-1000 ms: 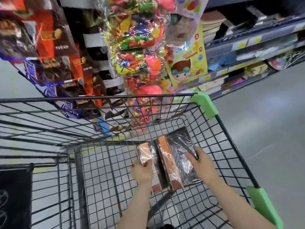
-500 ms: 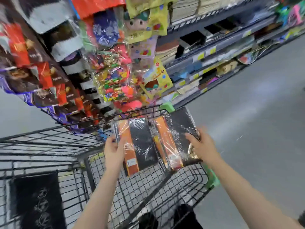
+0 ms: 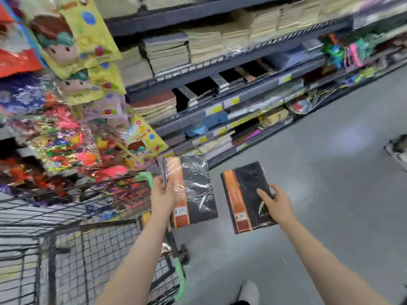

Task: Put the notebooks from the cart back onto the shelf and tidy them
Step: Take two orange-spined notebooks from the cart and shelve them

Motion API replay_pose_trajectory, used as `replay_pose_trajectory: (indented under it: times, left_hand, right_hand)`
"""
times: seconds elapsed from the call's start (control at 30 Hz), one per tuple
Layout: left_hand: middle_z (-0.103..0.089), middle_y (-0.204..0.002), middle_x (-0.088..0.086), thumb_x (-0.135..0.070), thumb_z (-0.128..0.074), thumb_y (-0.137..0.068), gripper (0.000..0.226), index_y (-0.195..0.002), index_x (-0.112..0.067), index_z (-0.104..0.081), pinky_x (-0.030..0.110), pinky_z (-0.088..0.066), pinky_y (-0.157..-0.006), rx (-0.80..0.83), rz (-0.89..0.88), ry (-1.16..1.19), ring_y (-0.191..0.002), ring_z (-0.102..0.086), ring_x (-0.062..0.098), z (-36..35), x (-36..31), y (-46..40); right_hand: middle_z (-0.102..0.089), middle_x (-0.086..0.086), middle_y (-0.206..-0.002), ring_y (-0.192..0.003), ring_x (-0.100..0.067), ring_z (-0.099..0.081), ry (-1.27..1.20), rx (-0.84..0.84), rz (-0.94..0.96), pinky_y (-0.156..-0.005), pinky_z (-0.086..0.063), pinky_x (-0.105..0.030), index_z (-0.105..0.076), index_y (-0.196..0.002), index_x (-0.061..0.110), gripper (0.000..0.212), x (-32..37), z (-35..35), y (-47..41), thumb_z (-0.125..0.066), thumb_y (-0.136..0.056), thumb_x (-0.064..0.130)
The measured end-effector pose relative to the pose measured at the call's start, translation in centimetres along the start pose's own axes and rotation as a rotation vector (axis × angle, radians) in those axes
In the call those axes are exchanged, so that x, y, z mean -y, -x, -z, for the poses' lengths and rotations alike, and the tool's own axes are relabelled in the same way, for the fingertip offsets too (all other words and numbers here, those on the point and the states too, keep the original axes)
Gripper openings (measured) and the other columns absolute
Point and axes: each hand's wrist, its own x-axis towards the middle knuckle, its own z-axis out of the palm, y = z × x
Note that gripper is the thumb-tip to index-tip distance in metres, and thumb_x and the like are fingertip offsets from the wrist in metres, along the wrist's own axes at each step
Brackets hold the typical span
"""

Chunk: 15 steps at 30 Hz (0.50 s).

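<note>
Wire cart [image 3: 92, 249] at lower left, left hand [image 3: 161, 194] gripping a shrink-wrapped black-and-orange notebook [image 3: 193, 190] by its left edge (possibly two stacked), right hand [image 3: 275, 201] clamped on a second notebook [image 3: 244, 194] just beside, both over the floor, shelf [image 3: 220, 106] of stacked notebooks beyond.

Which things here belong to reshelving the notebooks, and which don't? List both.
Belong to the job:
left notebook, gripped by the left hand
right notebook, gripped by the right hand
cart
shelf stacked with notebooks

Just there:
hanging toy packs
yellow cartoon packets
</note>
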Motion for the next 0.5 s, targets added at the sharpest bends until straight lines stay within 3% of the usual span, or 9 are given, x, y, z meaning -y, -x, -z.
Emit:
replay_pose_trajectory:
  times: [0.13,0.3,0.37,0.5]
  left_hand:
    - [-0.053,-0.095,0.014,-0.015,-0.051,-0.093,0.022,-0.108,0.000,-0.049,0.035,-0.037,-0.080,-0.082,-0.011,-0.049,-0.091,-0.051,0.026,-6.4,-1.2,0.4]
    - [-0.053,-0.092,0.013,-0.013,-0.050,-0.093,0.021,-0.104,0.004,-0.051,0.036,-0.038,-0.075,-0.159,0.022,-0.068,-0.086,-0.052,0.028,-12.6,-3.0,0.2]
    - [-0.050,-0.089,0.011,-0.012,-0.051,-0.092,0.021,-0.103,0.007,-0.051,0.040,-0.039,-0.075,-0.172,0.028,-0.088,-0.082,-0.046,0.022,-14.7,-3.6,-0.4]
    - [-0.054,-0.090,0.011,-0.009,-0.050,-0.092,0.008,-0.099,-0.005,-0.052,0.035,-0.038,-0.076,-0.174,0.059,-0.026,-0.085,-0.050,0.021,-18.6,-4.5,-2.5]
  right_hand:
    - [-0.062,-0.005,-0.066,-0.053,-0.002,-0.056,0.009,0.032,-0.029,-0.048,-0.039,-0.009,-0.057,-0.105,0.007,0.030,-2.2,6.7,-5.5,-0.065,-0.083,0.024]
    - [-0.062,-0.008,-0.068,-0.045,0.001,-0.057,-0.060,0.063,-0.065,-0.040,-0.038,-0.006,-0.057,-0.099,0.008,0.022,-2.5,12.3,-11.5,-0.065,-0.083,0.021]
    - [-0.065,-0.010,-0.074,-0.057,-0.007,-0.060,-0.074,0.067,-0.082,-0.045,-0.041,-0.008,-0.058,-0.097,0.011,0.022,-2.4,13.6,-13.7,-0.065,-0.083,0.027]
    - [-0.062,-0.003,-0.081,-0.077,-0.022,-0.060,-0.113,0.099,-0.121,-0.071,-0.044,-0.029,-0.053,-0.099,0.015,0.020,-1.6,15.4,-18.6,-0.062,-0.085,0.027]
